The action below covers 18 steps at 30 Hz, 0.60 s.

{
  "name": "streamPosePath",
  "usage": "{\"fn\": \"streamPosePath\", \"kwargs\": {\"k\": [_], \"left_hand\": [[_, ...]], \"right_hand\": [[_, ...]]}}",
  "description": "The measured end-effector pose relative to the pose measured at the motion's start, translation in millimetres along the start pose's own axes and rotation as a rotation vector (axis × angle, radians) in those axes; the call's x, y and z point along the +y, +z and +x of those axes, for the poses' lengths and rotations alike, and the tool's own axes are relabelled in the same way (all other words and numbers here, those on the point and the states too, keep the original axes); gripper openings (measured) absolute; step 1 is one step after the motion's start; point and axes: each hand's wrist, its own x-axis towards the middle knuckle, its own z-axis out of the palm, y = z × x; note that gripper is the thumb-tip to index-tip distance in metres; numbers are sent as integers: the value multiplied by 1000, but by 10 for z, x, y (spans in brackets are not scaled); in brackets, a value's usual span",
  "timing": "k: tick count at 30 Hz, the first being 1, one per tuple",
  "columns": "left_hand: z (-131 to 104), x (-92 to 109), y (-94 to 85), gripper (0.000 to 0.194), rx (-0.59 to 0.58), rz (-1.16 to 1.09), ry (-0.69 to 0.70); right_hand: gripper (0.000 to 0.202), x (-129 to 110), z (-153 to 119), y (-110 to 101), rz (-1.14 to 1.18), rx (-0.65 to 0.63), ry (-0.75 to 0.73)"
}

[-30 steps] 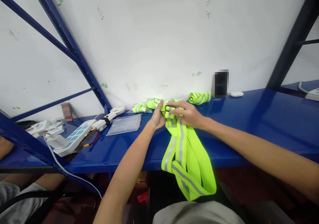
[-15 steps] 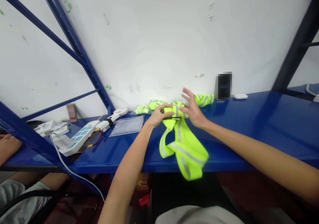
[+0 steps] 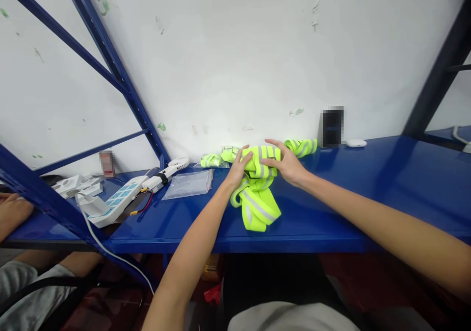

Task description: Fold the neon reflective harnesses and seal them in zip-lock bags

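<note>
Between my two hands is a bundled neon yellow reflective strap (image 3: 259, 162) with grey stripes, held above the blue table. My left hand (image 3: 237, 169) grips its left side, thumb and fingers around it. On the right side, my right hand (image 3: 287, 163) holds the bundle between thumb and fingers. Loose loops of the strap (image 3: 259, 208) hang down from the bundle onto the table near its front edge. Behind lie more yellow strap rolls, one at the right (image 3: 301, 147) and one in clear wrap at the left (image 3: 211, 161).
On the blue table (image 3: 349, 193) lie a clear plastic bag (image 3: 187, 184), a white fan (image 3: 178, 163), a power strip (image 3: 119, 203) and a white case (image 3: 356, 143). A dark blurred-out object (image 3: 331, 127) leans on the wall. Another person's hand (image 3: 14, 211) is at far left.
The loose loops have swung up and left, off the table's front edge. My right hand has closed in on the bundle, and my left hand has shifted slightly right.
</note>
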Motion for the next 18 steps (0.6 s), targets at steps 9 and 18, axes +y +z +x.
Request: {"fn": "streamPosePath", "kwargs": {"k": [9, 18], "left_hand": [[-45, -28, -48, 60, -297, -259, -358], [-21, 5, -43, 66, -239, -345, -190]], "right_hand": [[37, -105, -67, 5, -262, 78, -310], [14, -140, -56, -109, -384, -174, -554]]}}
